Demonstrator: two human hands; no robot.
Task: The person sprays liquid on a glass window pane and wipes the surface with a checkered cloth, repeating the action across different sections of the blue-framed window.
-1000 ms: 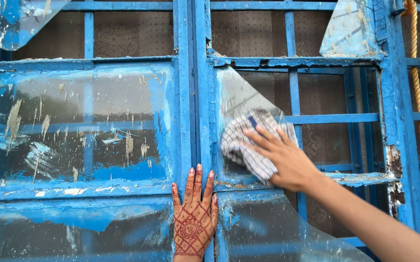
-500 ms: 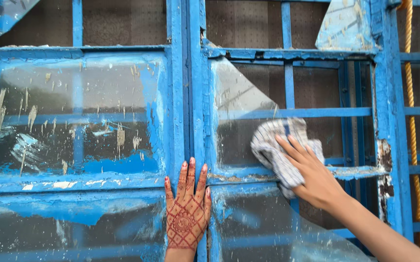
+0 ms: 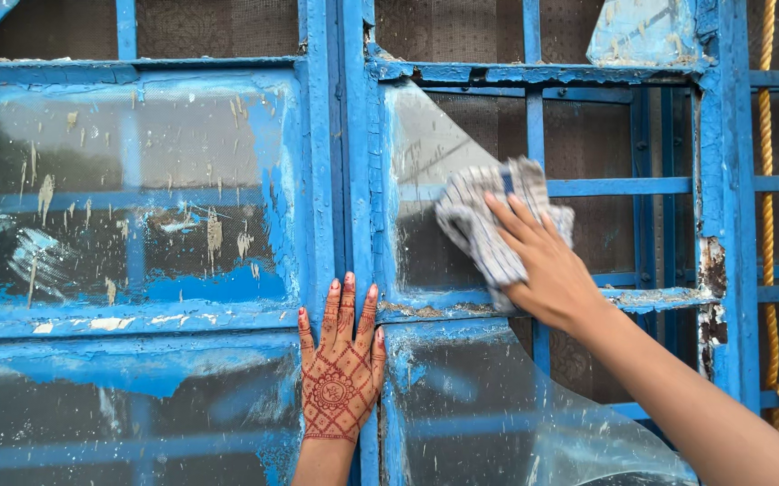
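While the paint-smeared left pane is sitting untouched, we are laying our left hand flat, fingers spread and holding nothing, on the blue frame post. Our right hand is pressing a checked cloth, fingers extended, against the broken right pane. A yellow rope is hanging rightmost.

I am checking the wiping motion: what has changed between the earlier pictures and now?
The right hand slid the checked cloth rightward and down the broken pane, then back up and left. The left hand stayed flat on the blue window frame; nothing was picked up or released.
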